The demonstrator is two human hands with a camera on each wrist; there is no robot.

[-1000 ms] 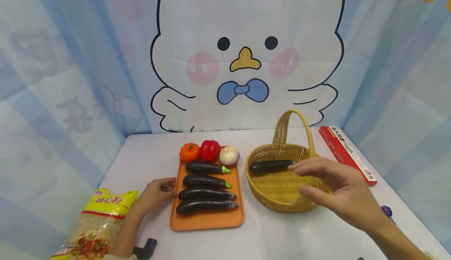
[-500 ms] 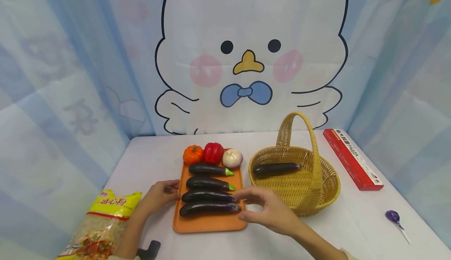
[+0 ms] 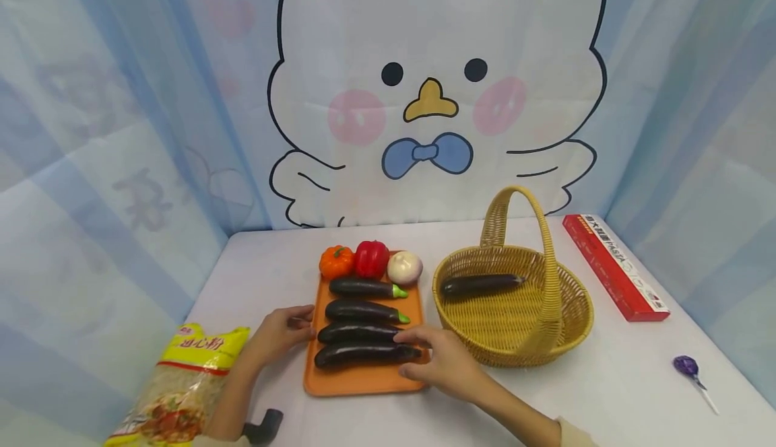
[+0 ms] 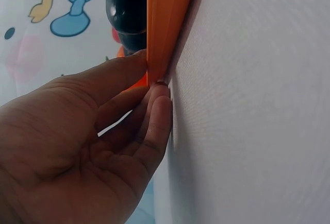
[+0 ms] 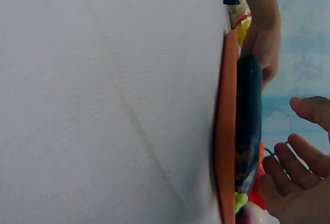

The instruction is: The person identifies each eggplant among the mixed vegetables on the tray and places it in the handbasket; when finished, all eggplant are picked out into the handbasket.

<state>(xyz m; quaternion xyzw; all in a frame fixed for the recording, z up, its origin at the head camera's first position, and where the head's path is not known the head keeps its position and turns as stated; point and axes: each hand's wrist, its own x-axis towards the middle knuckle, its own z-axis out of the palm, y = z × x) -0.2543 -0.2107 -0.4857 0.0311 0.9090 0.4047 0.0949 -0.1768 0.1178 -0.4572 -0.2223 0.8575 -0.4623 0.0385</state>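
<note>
An orange tray (image 3: 364, 385) bears several dark eggplants lying crosswise, one behind another. My left hand (image 3: 275, 338) holds the tray's left edge; in the left wrist view the thumb lies on the rim (image 4: 164, 23) and the fingertips reach its underside. Over the right ends of the two front eggplants hovers my right hand (image 3: 447, 365), thumb and fingers spread around the tip of the front eggplant (image 3: 358, 356). The right wrist view shows a gap between these fingers and the eggplant (image 5: 248, 116). Another eggplant (image 3: 479, 285) lies in the wicker basket (image 3: 461, 349).
At the tray's back sit an orange pumpkin (image 3: 336, 262), a red bell pepper (image 3: 371, 259) and a white-purple onion (image 3: 405, 268). A pasta box (image 3: 615, 268) and purple lollipop (image 3: 686, 366) lie right. A yellow pasta bag (image 3: 182, 390) and black object (image 3: 265, 427) are left.
My right hand has moved left from over the basket to the right ends of the front eggplants. The left hand stays at the tray's edge. The head view has shifted slightly.
</note>
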